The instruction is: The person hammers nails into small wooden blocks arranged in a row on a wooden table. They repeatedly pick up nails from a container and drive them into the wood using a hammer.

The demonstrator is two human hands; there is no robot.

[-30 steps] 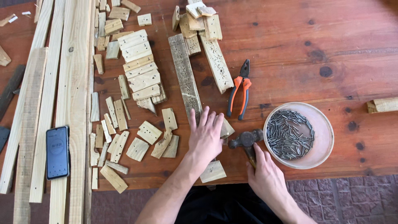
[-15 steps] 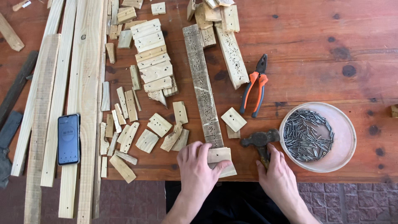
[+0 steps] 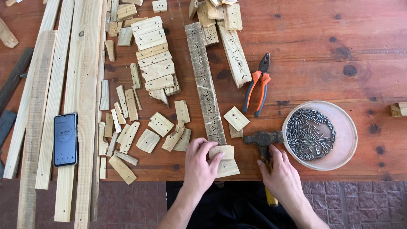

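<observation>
The small wood block [image 3: 224, 152] lies at the tabletop's [image 3: 339, 51] near edge, at the foot of a long perforated strip [image 3: 204, 82], under the left hand [image 3: 202, 165], fingers curled over it. The right hand [image 3: 282, 176] grips a hammer [image 3: 263, 140] just beside.

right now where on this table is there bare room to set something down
The widest bare patch of the table is its upper right, beyond the pliers and above the bowl of nails. A smaller gap lies between pliers and bowl. Left of the long holed strip it is crowded with wood offcuts and planks.
</observation>
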